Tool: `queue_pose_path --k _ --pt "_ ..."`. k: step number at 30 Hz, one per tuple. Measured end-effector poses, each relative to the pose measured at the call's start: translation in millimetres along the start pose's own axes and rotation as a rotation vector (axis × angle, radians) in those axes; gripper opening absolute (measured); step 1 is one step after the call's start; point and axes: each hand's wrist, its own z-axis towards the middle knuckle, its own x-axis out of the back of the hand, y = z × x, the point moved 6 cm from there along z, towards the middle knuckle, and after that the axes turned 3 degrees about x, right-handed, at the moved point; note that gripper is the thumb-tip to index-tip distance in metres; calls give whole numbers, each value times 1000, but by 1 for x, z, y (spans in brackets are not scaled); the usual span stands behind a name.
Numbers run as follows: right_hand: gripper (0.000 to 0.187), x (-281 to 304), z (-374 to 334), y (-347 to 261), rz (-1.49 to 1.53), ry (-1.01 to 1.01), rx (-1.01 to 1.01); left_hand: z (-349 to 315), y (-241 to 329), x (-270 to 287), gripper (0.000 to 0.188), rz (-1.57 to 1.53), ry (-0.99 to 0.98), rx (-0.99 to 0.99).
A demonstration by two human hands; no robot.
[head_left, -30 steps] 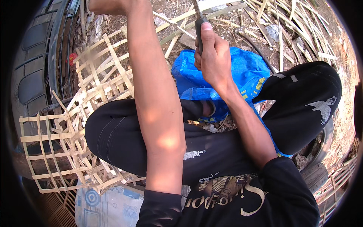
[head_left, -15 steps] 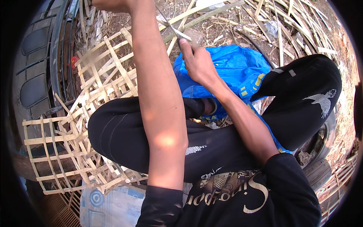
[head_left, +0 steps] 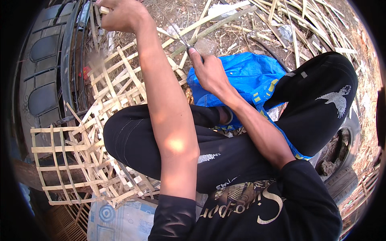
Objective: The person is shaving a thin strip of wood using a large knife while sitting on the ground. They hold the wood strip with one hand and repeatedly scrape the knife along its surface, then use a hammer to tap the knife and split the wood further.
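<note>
My left hand [head_left: 122, 16] is at the upper left with its arm stretched far out, its fingers closed around a pale bamboo strip [head_left: 104, 10]; only a short end of the strip shows. In front of my body, my right hand [head_left: 210, 72] grips a knife [head_left: 183, 40] by its dark handle, thumb along the top. The thin blade points up and left, away from me. A pale strip crosses close to the blade; whether they touch I cannot tell. Under my right hand lies a blue woven plastic sheet [head_left: 241, 72], spread over my lower legs.
Woven open bamboo lattices [head_left: 116, 86] are heaped left of my knee. Loose bamboo strips [head_left: 281, 26] lie across the ground at the far right. An old tyre [head_left: 348, 156] stands by my right knee, and a metal frame with dark panels [head_left: 44, 76] lines the left side.
My left hand has come down a little and further into view, showing the strip end. My right hand and the knife have shifted slightly lower. The view has tilted a little.
</note>
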Motion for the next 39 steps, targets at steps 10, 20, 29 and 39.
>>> queue_pose_path --k 10,20,29,39 --pt "72 -3 14 93 -75 -17 -173 -5 6 8 52 7 -56 286" --pt "72 72 34 39 120 190 -121 -5 -3 -28 47 -288 -624 207" --pt "61 68 -8 -30 205 124 82 -8 11 -19 55 -261 -313 40" --pt "60 55 -23 -48 220 114 110 -24 9 -19 55 -124 -193 172"
